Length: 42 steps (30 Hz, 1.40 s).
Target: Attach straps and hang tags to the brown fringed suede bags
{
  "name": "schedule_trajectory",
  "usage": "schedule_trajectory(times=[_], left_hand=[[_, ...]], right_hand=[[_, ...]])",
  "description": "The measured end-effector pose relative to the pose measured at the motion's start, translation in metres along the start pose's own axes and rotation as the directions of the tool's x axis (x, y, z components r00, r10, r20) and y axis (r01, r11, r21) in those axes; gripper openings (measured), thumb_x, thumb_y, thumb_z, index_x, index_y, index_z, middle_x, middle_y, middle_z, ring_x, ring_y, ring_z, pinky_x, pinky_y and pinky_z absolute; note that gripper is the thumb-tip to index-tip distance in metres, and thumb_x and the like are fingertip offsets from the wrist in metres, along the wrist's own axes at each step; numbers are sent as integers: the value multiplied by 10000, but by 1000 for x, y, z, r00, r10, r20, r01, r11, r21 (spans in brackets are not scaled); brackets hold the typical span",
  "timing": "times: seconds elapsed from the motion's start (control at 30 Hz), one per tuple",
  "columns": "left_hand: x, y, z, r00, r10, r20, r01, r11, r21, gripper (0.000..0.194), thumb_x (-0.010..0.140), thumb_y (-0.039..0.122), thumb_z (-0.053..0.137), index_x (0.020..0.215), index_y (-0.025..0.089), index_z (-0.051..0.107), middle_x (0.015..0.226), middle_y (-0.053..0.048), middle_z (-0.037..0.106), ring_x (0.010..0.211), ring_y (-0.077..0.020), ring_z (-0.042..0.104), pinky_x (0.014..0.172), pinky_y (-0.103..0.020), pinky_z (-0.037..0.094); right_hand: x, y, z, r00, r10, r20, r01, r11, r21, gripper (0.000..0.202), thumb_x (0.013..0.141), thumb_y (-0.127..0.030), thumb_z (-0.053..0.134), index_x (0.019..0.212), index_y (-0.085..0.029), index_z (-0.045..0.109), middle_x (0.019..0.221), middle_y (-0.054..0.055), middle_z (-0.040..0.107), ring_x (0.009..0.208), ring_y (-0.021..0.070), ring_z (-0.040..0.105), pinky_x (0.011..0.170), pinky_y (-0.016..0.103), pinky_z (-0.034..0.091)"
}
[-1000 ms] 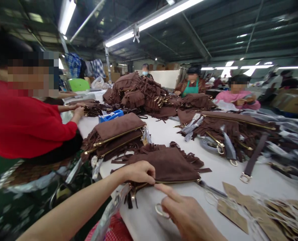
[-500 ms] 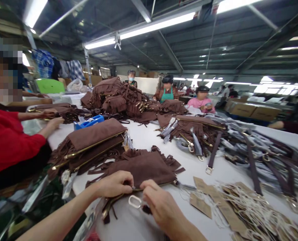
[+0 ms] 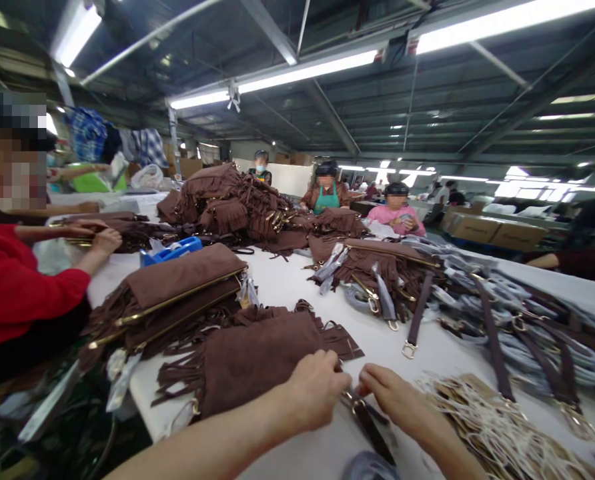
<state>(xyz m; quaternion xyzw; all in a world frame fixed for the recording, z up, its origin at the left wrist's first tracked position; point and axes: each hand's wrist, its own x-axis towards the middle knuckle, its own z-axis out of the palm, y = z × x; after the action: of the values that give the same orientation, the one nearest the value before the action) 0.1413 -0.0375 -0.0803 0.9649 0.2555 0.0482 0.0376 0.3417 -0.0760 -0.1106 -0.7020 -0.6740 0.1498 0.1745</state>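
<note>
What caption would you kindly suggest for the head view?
Left hand and right hand at a dark strap beside a fringed brown bag.

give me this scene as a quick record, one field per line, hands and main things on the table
left hand: fingers bent at the near right corner of the fringed brown bag; exact grip unclear
right hand: fingers curled beside the dark strap; exact grip unclear
left of bag: stacked brown bags
far side: bag pile, blue object
right side: straps, some wrapped; paper tags with white strings
co-worker: red sleeve at left
</note>
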Motion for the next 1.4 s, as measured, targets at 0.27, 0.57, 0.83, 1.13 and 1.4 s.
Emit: schedule_trajectory(times=[0.27, 0.57, 0.83, 1.13, 1.4], left_hand=[[33, -18, 32, 971, -13, -239, -13, 994, -109, 105, 910, 268, 607, 980, 216, 667, 1065, -32, 610, 951, -188, 551, 795, -288, 472], [47, -3, 39, 899, -54, -434, 115, 987, 116, 194, 976, 231, 447, 859, 154, 581, 882, -49, 587, 812, -201, 547, 583, -315, 409], [41, 1, 55, 902, -143, -408, 152, 988, -9, 137, 938, 240, 512, 858, 157, 587, 911, -69, 591, 870, -216, 529, 607, -302, 421], [31, -32, 43, 946, -102, -306, -43, 901, -432, 239, 781, -1, 513, 906, 178, 609, 1017, -50, 619, 1000, -173, 539, 889, -279, 432], [29, -32, 43, 946, -129, -297, -20, 892, -451, 292, 777, -2, 478, 922, 194, 639, 1043, -51, 610, 980, -192, 533, 867, -287, 440]], right_hand=[[4, 22, -9, 990, -128, -58, 138, 963, 229, 464, 906, -529, 327, 706, -239, 627, 703, 29, 687, 737, 226, 637, 707, 316, 498], [17, 19, -10, 845, -479, -239, 503, 863, 49, 247, 857, -451, 505, 769, -281, 660, 788, 41, 711, 774, 229, 656, 734, 295, 541], [13, 30, -2, 875, -371, -311, 416, 905, 90, 300, 856, -522, 503, 820, -259, 642, 822, 47, 705, 772, 233, 658, 697, 312, 549], [-4, -9, -28, 951, -302, -69, 307, 893, 328, 374, 941, -469, 401, 716, -218, 564, 1022, 72, 628, 932, 212, 602, 855, 312, 486], [-7, -10, -30, 947, -318, 53, 276, 884, 377, 339, 936, -440, 444, 713, -216, 567, 1108, 77, 597, 1106, 250, 533, 961, 357, 410]])
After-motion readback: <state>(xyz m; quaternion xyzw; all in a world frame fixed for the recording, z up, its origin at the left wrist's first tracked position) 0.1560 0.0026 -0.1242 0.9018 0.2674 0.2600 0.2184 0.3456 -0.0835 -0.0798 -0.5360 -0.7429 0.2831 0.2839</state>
